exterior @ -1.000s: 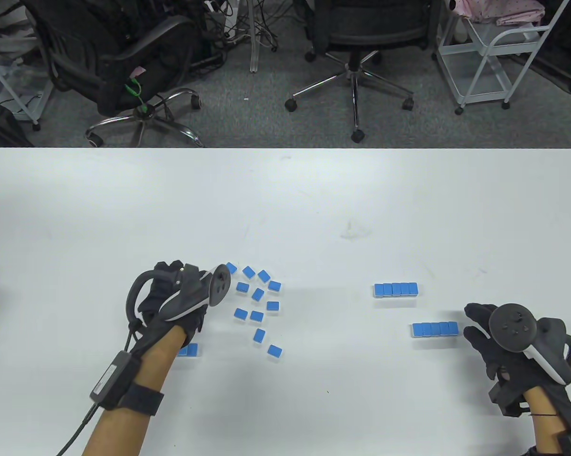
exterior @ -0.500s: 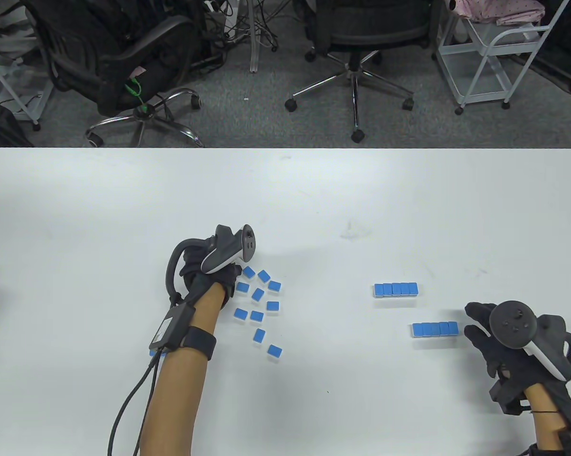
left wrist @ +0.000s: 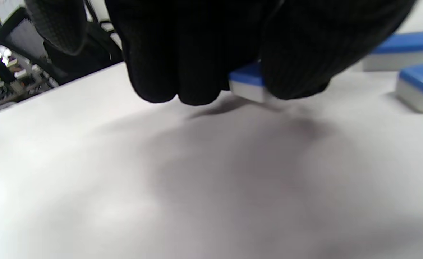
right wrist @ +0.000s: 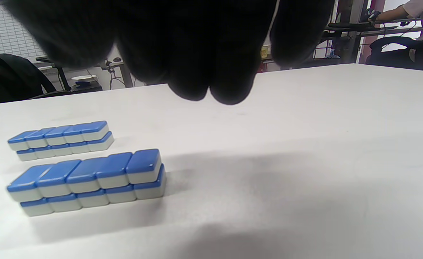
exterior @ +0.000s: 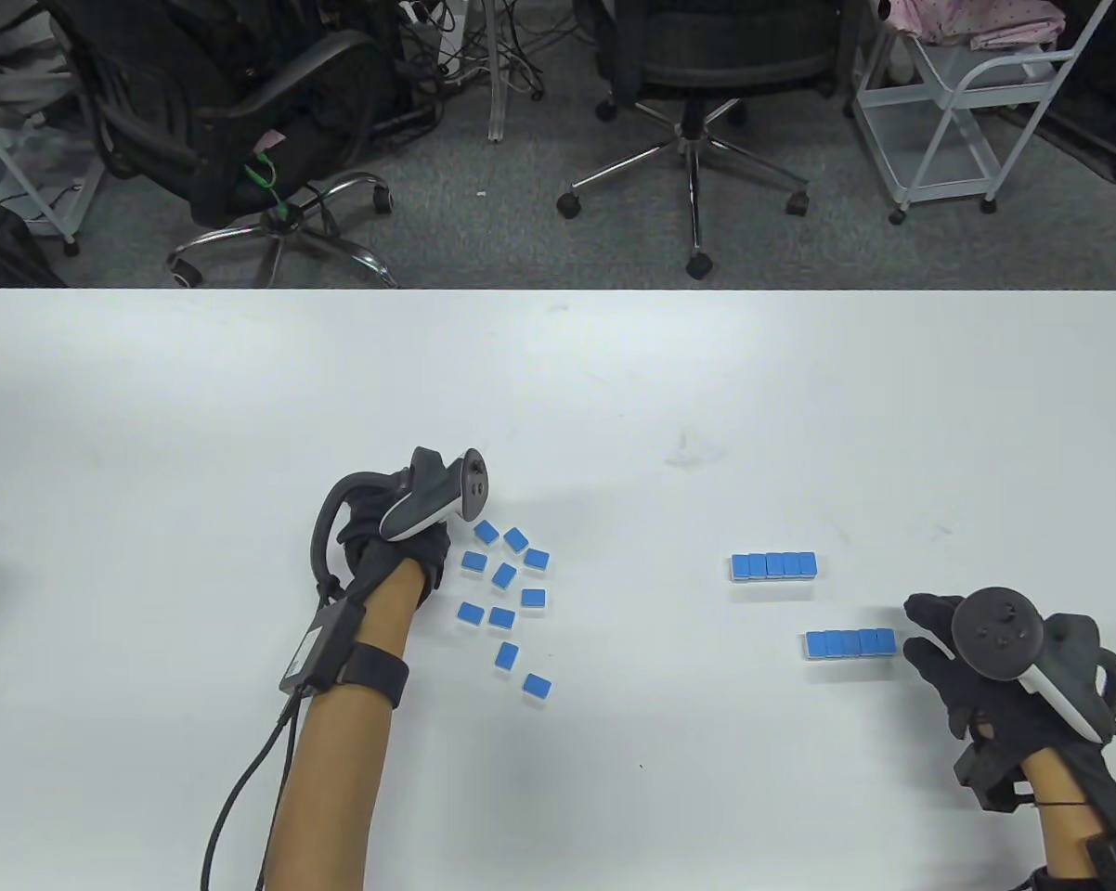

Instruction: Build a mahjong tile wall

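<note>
Several loose blue-backed mahjong tiles (exterior: 505, 587) lie scattered left of the table's middle. My left hand (exterior: 408, 549) sits at the cluster's upper left edge. In the left wrist view its curled fingers (left wrist: 175, 72) and thumb pinch one blue-and-white tile (left wrist: 246, 82) just above the table. Two short two-layer walls stand on the right: the far wall (exterior: 772, 565) (right wrist: 60, 138) and the near wall (exterior: 850, 643) (right wrist: 89, 180). My right hand (exterior: 929, 640) rests just right of the near wall, and its fingers (right wrist: 197, 72) hold nothing.
The white table (exterior: 558, 390) ends at its far edge, with office chairs (exterior: 697, 83) and a white cart (exterior: 966, 102) on the floor beyond. A cable runs from my left wrist strap (exterior: 321, 650) toward the near edge.
My left hand moved up and right from the table's lower left to the top of the loose cluster and took hold of a tile there. The right hand has barely shifted.
</note>
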Motion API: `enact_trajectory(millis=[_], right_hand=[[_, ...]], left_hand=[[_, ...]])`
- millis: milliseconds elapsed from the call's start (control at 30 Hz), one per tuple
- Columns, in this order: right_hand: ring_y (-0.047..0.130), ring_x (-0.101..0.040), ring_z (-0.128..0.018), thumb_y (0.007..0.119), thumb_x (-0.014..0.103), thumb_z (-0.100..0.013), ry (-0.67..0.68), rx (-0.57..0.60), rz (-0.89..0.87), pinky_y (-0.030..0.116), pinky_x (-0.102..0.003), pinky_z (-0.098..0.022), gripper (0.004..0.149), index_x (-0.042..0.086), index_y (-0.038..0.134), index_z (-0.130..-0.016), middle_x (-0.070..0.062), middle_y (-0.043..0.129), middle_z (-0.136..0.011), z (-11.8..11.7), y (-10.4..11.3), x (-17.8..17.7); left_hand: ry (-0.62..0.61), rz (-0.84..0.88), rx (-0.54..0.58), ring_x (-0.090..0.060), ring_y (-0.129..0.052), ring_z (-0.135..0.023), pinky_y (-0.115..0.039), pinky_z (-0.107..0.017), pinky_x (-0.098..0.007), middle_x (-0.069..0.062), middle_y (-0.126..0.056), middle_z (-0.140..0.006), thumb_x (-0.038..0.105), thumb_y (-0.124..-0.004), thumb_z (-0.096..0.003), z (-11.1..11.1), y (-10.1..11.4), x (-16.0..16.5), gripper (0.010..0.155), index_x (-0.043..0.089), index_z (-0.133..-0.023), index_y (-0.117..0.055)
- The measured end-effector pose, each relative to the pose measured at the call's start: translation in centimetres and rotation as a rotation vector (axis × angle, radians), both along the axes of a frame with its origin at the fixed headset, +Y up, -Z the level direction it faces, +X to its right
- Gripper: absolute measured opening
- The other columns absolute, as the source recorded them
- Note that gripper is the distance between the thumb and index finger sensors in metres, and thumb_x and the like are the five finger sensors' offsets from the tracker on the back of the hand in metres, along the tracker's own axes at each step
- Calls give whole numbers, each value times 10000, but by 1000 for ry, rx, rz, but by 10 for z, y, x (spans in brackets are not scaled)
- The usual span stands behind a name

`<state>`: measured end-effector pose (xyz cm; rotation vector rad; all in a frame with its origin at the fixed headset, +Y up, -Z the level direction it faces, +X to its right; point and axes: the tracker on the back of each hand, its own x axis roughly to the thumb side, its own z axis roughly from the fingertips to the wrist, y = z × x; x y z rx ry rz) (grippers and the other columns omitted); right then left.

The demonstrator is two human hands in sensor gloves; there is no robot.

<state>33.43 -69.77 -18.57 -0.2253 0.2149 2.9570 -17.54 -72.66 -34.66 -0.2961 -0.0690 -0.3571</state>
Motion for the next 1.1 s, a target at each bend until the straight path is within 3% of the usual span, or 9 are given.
enact_trajectory(millis=[200,267,400,533,667,1100], right_hand=[[850,-281,-886,753,498,-354,9,5,9,603,-573,-744,563,311,728,-885,-1,827,-972,0,1,-1],[848,-280,-889,753,498,-356,4,20,4,602,-574,-745,561,312,728,-885,-1,828,-972,1,3,0],[847,-283,-889,753,498,-356,-6,23,-8,601,-575,-745,562,313,727,-885,0,826,-974,0,4,1],[848,-282,-888,753,497,-355,-12,12,-13,602,-575,-744,562,311,728,-885,1,828,-971,-1,2,1],[848,-283,-888,753,499,-356,-24,24,-18,600,-576,-744,562,312,728,-885,-2,827,-973,0,5,2],[851,-283,-885,752,500,-355,-26,22,-13,604,-576,-742,563,312,727,-885,1,826,-973,2,4,3]], left_hand=[[-118,211,78,-312,-713,-1030,-438,-744,-784,11,-754,-1043,483,-870,-437,48,40,-28,584,282,-975,-766],[-188,263,80,-320,-643,-1071,-384,-742,-789,3,-679,-1098,493,-868,-438,79,47,-38,583,281,-973,-774],[-273,286,134,-334,-561,-1106,-358,-739,-786,-4,-596,-1155,500,-867,-439,133,42,-47,580,300,-976,-777],[-329,238,141,-331,-546,-1113,-351,-740,-779,3,-588,-1164,511,-868,-435,164,25,-51,579,321,-975,-778],[-330,153,114,-328,-543,-1116,-363,-739,-775,12,-586,-1165,515,-872,-432,168,15,-54,576,334,-971,-782],[-301,142,51,-338,-514,-1118,-354,-740,-766,3,-565,-1173,510,-876,-434,164,1,-57,577,334,-975,-782]])
